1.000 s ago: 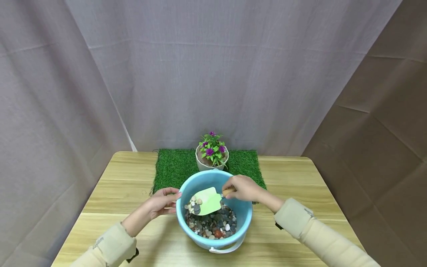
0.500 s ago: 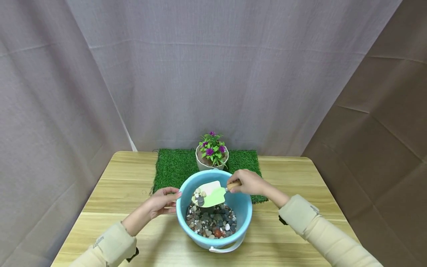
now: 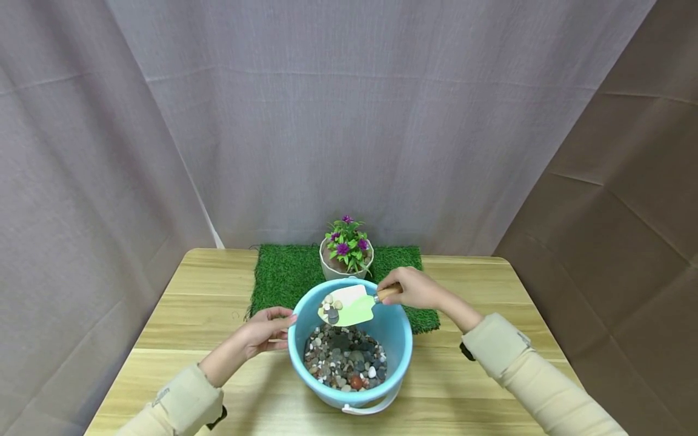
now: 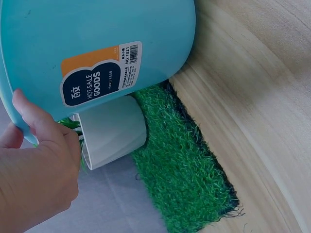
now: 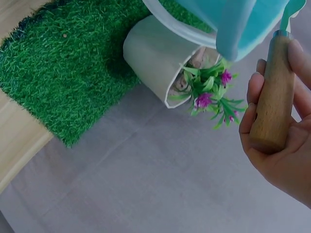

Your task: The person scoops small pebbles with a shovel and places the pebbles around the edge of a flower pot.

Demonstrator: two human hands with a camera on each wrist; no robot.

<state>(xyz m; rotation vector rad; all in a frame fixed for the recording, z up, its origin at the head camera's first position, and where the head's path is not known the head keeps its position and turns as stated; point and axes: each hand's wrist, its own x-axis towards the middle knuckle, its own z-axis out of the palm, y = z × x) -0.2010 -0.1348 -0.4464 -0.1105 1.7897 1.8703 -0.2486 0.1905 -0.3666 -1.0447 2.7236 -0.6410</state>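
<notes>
My right hand [image 3: 412, 288] grips the wooden handle [image 5: 273, 97] of a light green garden trowel [image 3: 357, 309]. The blade is over the opening of a light blue bucket [image 3: 405, 357] and carries several pebbles [image 3: 331, 310], pale and dark grey, near its tip. Below it, mixed pebbles [image 3: 343, 361] cover the bucket's bottom, one of them reddish. At the bucket's left side, my left hand [image 3: 268, 330] pinches the rim, and the left wrist view shows its thumb [image 4: 36, 116] against the outer wall. A label [image 4: 102, 73] is stuck on that wall.
Behind the bucket, a white flowerpot [image 3: 347, 270] with purple flowers stands on a green artificial grass mat [image 3: 286, 272]. The bucket's white carry handle [image 3: 372, 407] hangs at the front. Wooden table [image 3: 469, 387] lies underneath; grey curtain [image 3: 349, 121] hangs behind.
My right hand has lifted the trowel with its pebbles up and slightly right, away from the pebbles in the bucket. The left hand and the bucket have stayed in place.
</notes>
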